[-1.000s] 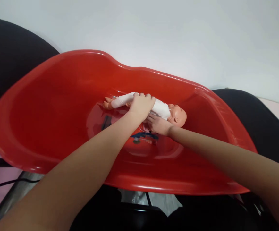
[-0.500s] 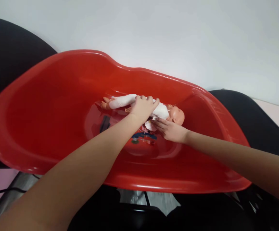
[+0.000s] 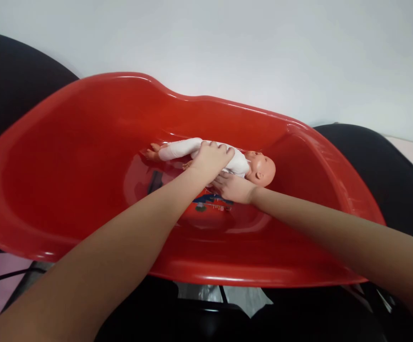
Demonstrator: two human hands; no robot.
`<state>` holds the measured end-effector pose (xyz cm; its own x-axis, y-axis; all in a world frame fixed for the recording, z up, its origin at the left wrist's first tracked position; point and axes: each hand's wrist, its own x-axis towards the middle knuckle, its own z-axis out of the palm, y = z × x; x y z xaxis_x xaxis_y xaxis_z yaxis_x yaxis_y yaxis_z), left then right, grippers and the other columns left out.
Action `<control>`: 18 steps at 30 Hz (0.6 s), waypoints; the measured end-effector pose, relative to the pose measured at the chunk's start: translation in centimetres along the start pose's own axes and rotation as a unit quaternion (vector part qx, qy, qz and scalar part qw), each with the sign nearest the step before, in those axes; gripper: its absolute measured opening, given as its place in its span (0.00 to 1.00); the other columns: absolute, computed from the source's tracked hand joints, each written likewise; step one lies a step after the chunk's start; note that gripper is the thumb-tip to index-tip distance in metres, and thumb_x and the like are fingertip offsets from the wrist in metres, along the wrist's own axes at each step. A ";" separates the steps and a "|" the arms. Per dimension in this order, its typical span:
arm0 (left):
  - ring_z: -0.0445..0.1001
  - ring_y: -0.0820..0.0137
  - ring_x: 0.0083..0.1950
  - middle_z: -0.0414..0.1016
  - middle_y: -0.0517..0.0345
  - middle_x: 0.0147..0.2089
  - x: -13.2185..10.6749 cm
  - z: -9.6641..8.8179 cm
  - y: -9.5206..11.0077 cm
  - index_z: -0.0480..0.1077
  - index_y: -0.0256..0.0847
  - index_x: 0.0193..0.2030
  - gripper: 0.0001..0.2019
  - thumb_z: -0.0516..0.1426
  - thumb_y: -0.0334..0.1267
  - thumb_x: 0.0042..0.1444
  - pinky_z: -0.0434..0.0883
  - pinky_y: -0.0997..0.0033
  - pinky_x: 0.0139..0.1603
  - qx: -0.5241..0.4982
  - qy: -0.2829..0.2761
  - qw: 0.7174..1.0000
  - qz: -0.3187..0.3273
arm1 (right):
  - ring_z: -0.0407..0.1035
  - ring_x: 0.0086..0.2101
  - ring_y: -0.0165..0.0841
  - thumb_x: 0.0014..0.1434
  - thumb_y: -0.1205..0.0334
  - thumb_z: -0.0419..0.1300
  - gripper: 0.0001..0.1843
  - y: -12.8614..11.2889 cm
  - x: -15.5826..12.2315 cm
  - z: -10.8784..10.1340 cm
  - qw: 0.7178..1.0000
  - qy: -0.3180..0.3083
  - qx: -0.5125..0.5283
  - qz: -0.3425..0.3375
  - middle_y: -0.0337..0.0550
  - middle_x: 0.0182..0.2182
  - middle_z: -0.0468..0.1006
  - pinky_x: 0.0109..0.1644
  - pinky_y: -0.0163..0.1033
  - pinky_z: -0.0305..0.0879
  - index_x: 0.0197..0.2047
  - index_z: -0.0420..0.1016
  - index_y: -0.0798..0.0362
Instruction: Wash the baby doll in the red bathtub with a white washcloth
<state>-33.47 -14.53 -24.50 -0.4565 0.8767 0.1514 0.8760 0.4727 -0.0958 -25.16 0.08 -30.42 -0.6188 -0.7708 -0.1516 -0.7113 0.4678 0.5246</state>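
A baby doll (image 3: 240, 162) in white clothing lies on its side in a red plastic tub (image 3: 67, 156), head to the right and feet to the left. My left hand (image 3: 211, 159) is wrapped over the doll's torso, with its fingers bent over the far side. Against the doll's near side, just below my left hand, my right hand (image 3: 235, 187) is pressed with its fingers together. Its fingertips are partly covered, and whatever lies under them is hidden. Beneath the hands, a coloured picture (image 3: 210, 202) shows on the tub floor.
The tub rests on black chairs, with one dark backrest (image 3: 17, 90) at the left and another (image 3: 363, 147) at the right. Behind it stands a pale wall (image 3: 245, 52). A black cable (image 3: 7, 276) runs at the lower left.
My right hand has slid left along the doll's near side, towards my left hand. The small white, cloth-like piece at its fingertips has gone from sight. My left hand stays on the torso.
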 end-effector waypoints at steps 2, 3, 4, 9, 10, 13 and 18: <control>0.73 0.53 0.55 0.76 0.43 0.56 0.1 -0.2 -0.1 0.67 0.38 0.62 0.19 0.55 0.31 0.65 0.64 0.57 0.50 -0.010 -0.005 1.000 -0.008 | 0.67 0.61 0.47 0.63 0.70 0.57 0.20 0.0 -0.8 0.7 1.000 -0.017 -0.006 0.011 0.56 0.54 0.79 0.71 0.55 0.54 0.57 0.78 0.62; 0.74 0.53 0.55 0.76 0.43 0.56 0.1 -0.3 -0.1 0.67 0.38 0.62 0.18 0.53 0.31 0.66 0.64 0.56 0.50 -0.015 -0.006 1.000 -0.012 | 0.68 0.61 0.47 0.63 0.69 0.58 0.19 -0.1 -1.5 1.0 1.000 -0.023 -0.007 0.010 0.56 0.54 0.79 0.71 0.54 0.54 0.54 0.80 0.62; 0.73 0.53 0.55 0.75 0.43 0.56 0.1 -0.4 -0.1 0.67 0.38 0.63 0.18 0.52 0.31 0.67 0.64 0.56 0.51 -0.020 -0.006 1.000 -0.014 | 0.68 0.60 0.47 0.62 0.68 0.58 0.18 -0.1 -2.4 1.3 1.000 -0.027 -0.007 0.006 0.57 0.54 0.79 0.71 0.53 0.55 0.53 0.81 0.62; 0.73 0.52 0.56 0.75 0.43 0.56 0.1 -0.9 -0.2 0.66 0.37 0.64 0.19 0.52 0.32 0.68 0.65 0.56 0.51 -0.030 -0.012 0.999 -0.014 | 0.70 0.58 0.46 0.59 0.73 0.59 0.17 -0.2 -7.6 2.0 1.000 -0.015 -0.005 -0.010 0.60 0.55 0.78 0.69 0.52 0.58 0.50 0.82 0.64; 0.74 0.51 0.56 0.75 0.43 0.56 0.1 -0.9 -0.2 0.66 0.37 0.64 0.19 0.52 0.32 0.68 0.66 0.55 0.51 -0.031 -0.014 0.999 -0.014 | 0.69 0.59 0.46 0.58 0.75 0.60 0.17 -0.1 -8.4 1.9 1.000 -0.013 0.000 -0.015 0.61 0.54 0.78 0.69 0.53 0.57 0.49 0.82 0.64; 0.74 0.52 0.55 0.75 0.42 0.56 0.2 -1.0 -0.1 0.67 0.37 0.64 0.18 0.51 0.33 0.69 0.66 0.55 0.50 -0.036 -0.015 0.999 -0.018 | 0.70 0.58 0.46 0.57 0.77 0.59 0.17 0.2 -9.2 1.4 0.999 -0.002 0.016 -0.028 0.62 0.53 0.79 0.69 0.54 0.58 0.49 0.82 0.65; 0.74 0.53 0.55 0.76 0.43 0.55 0.2 -1.0 0.0 0.68 0.38 0.62 0.17 0.49 0.30 0.69 0.66 0.57 0.49 -0.023 -0.007 0.999 -0.046 | 0.71 0.58 0.47 0.62 0.77 0.56 0.19 -0.8 -4.2 0.3 0.996 0.025 0.083 -0.032 0.64 0.52 0.79 0.69 0.53 0.59 0.54 0.79 0.70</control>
<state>-33.46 -14.42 -23.49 -0.5369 0.8315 0.1427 0.8367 0.5465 -0.0362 -22.12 3.08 -30.49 -0.5563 -0.8199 -0.1350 -0.7963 0.4796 0.3686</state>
